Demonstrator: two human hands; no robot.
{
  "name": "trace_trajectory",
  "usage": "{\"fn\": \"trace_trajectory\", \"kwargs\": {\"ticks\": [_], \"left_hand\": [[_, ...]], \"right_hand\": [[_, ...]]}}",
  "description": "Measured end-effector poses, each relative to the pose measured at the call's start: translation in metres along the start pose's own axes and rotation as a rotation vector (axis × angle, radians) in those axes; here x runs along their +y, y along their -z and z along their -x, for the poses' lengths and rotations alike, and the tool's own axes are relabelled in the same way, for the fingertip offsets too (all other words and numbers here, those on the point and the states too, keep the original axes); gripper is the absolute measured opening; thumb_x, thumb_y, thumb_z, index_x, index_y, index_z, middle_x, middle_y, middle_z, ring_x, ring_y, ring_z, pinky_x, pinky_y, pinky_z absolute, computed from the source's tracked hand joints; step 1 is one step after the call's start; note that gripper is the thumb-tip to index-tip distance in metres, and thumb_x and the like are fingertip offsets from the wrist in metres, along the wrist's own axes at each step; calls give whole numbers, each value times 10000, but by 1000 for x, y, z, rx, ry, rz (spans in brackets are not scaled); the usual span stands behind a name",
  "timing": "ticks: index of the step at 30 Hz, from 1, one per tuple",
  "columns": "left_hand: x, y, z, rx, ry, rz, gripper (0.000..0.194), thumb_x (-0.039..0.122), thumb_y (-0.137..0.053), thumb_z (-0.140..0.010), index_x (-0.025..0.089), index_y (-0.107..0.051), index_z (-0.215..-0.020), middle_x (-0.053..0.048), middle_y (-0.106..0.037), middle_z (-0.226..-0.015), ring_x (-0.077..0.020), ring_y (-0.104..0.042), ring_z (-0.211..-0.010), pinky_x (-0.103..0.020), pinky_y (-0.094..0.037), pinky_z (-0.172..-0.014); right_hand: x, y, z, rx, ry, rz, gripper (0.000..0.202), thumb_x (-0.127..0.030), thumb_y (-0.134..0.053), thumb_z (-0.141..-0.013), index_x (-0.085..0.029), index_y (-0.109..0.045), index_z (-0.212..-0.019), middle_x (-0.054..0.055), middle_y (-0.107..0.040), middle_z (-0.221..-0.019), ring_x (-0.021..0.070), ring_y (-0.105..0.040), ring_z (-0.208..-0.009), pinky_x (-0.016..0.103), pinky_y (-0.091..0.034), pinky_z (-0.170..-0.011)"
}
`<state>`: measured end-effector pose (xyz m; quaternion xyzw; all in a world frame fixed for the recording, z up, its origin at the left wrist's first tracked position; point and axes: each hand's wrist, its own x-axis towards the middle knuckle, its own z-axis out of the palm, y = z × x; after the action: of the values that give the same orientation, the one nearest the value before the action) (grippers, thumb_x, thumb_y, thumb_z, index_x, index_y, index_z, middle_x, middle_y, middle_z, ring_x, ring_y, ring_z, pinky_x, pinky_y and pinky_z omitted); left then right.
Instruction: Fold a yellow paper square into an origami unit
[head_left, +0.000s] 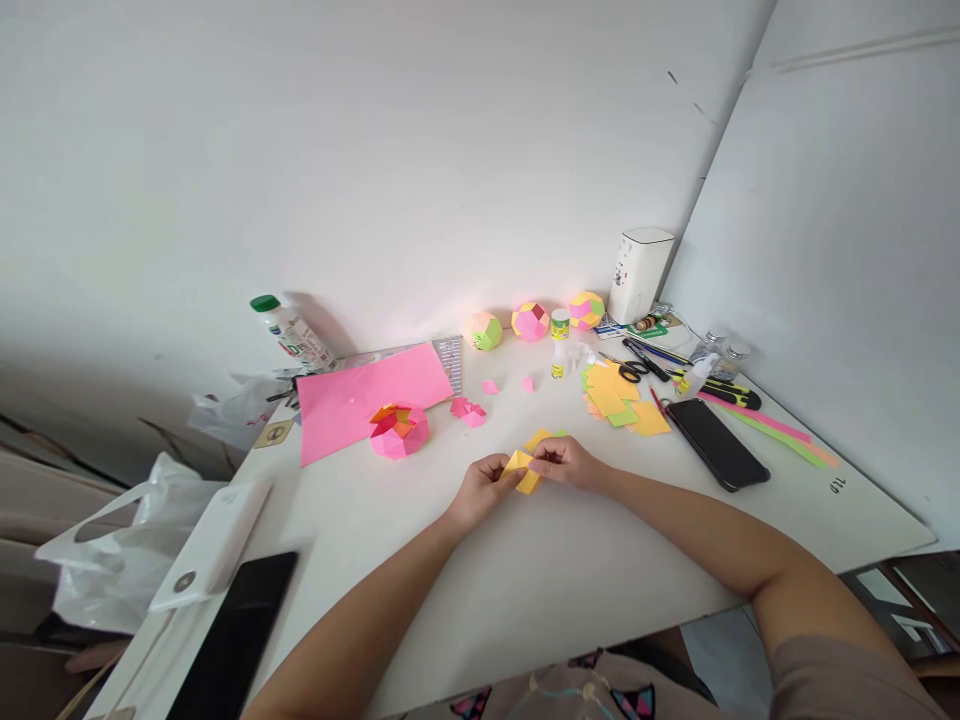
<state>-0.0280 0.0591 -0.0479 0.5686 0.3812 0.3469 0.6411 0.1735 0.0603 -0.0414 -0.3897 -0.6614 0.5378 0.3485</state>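
Note:
Near the middle of the white table, a small folded piece of yellow paper is pinched between both hands. My left hand grips its left side with thumb and fingers. From the right, the closed fingers of my right hand hold the other edge. More yellow paper shows just behind the fingers, with a bit of green beside it, partly hidden by my right hand. To the left stands a half-built pink paper ball, open at the top with orange inside. Small folded pink pieces lie between it and my hands.
A pink sheet lies at the back left by a green-capped bottle. Finished paper balls line the wall. Yellow and green slips, scissors and a black phone are on the right; a dark tablet-like slab lies front left.

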Motion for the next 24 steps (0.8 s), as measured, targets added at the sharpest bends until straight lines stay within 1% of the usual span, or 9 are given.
{"fn": "trace_trajectory", "kwargs": {"ticks": [5, 10, 15, 19, 24], "left_hand": [[3, 0, 1, -33, -4, -14, 305, 444, -712, -731, 153, -650, -798, -6, -607, -710, -128, -532, -660, -255, -414, -620], [9, 0, 1, -66, 6, -49, 298, 430, -720, -721, 143, -640, -737, 12, -558, -651, -108, -477, -613, -242, -375, -588], [14, -1, 3, -94, 26, -76, 294, 406, -755, -679, 147, -672, -790, 2, -587, -701, -126, -496, -660, -251, -389, -624], [13, -1, 3, -62, 37, -81, 307, 438, -715, -716, 151, -674, -817, -4, -605, -710, -131, -511, -652, -257, -396, -628], [9, -1, 2, -21, 26, -63, 341, 467, -697, -730, 144, -677, -837, -6, -613, -697, -128, -516, -629, -255, -400, -607]], "right_hand": [[-1, 1, 0, -27, 11, 49, 294, -426, -612, -810, -151, -571, -716, -43, -451, -610, 81, -364, -545, 230, -287, -510], [1, 1, -1, -35, 5, 70, 306, -437, -608, -811, -143, -590, -726, -43, -444, -596, 84, -365, -543, 232, -288, -511], [0, 1, -1, -23, 7, 53, 332, -468, -595, -816, -144, -591, -743, -31, -476, -629, 87, -386, -563, 233, -310, -525], [-2, 1, 0, -34, -10, 44, 339, -482, -609, -805, -147, -597, -756, -30, -485, -639, 87, -389, -560, 234, -315, -525], [-3, 2, 0, -24, 4, 52, 362, -502, -607, -795, -151, -564, -715, -38, -454, -624, 83, -370, -551, 229, -304, -511]]}}
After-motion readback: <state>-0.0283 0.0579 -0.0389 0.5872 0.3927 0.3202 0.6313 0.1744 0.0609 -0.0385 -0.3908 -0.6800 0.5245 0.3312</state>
